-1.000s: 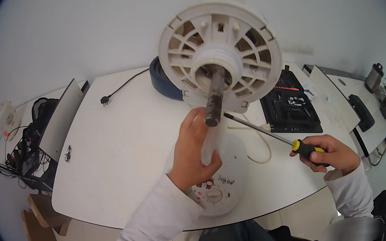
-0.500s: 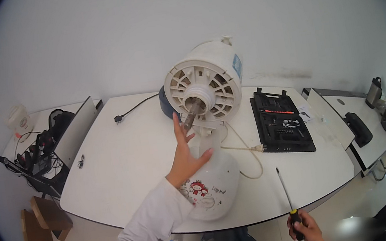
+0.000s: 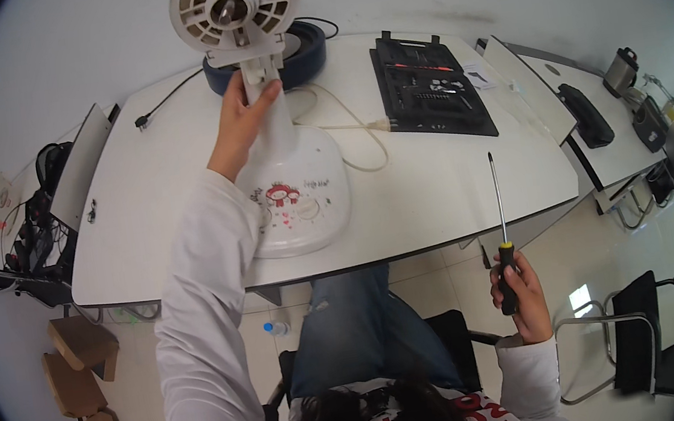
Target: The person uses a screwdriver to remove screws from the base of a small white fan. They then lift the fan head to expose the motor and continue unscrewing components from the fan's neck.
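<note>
A white desk fan [image 3: 299, 216] without blades or grille stands on the table, its base decorated with a red cartoon print. The round slotted motor housing [image 3: 193, 15], with a metal shaft in its centre, faces me at the top of the picture. My left hand [image 3: 244, 129] is wrapped round the fan's neck, just below the housing. Off the table's front edge at the right, my right hand [image 3: 523, 296] grips the black-and-yellow handle of a screwdriver [image 3: 499, 205], its blade pointing up and away. The tip touches nothing.
An open black tool case [image 3: 440, 114] lies on the right of the table [image 3: 438, 196]. A pale cable with a plug [image 3: 377, 126] loops beside the fan. Behind it sits a dark blue round object [image 3: 307, 55]. Cardboard boxes [image 3: 77, 385] stand on the floor at left.
My view has tilted down, so the fan appears higher. My left hand has gone from beside the shaft to round the neck. The screwdriver stays in my right hand, now more upright.
</note>
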The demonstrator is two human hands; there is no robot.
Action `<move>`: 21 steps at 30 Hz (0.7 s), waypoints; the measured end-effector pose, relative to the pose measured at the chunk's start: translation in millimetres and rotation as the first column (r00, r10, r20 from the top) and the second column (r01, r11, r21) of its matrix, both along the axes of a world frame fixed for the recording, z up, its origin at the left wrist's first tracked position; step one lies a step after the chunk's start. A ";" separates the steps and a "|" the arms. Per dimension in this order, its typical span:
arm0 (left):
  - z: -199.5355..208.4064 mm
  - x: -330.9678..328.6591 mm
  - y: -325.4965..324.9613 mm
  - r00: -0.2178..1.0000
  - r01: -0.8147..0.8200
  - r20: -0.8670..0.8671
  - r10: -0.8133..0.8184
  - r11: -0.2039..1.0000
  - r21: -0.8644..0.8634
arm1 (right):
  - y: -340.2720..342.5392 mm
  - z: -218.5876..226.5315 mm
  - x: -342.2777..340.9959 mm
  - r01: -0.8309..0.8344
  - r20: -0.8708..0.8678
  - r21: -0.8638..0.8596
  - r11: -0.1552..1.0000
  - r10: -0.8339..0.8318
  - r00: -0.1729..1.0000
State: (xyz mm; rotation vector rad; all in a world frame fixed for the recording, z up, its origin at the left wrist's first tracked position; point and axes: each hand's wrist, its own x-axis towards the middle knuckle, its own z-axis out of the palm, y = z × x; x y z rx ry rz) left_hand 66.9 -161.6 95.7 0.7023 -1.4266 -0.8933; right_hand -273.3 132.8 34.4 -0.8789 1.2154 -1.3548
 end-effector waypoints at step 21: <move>-14.1 -28.3 -20.6 0.973 -0.223 -0.066 0.220 0.974 -0.042 | -262.7 -14.8 -52.6 0.014 -0.592 -0.517 0.856 -0.369 0.716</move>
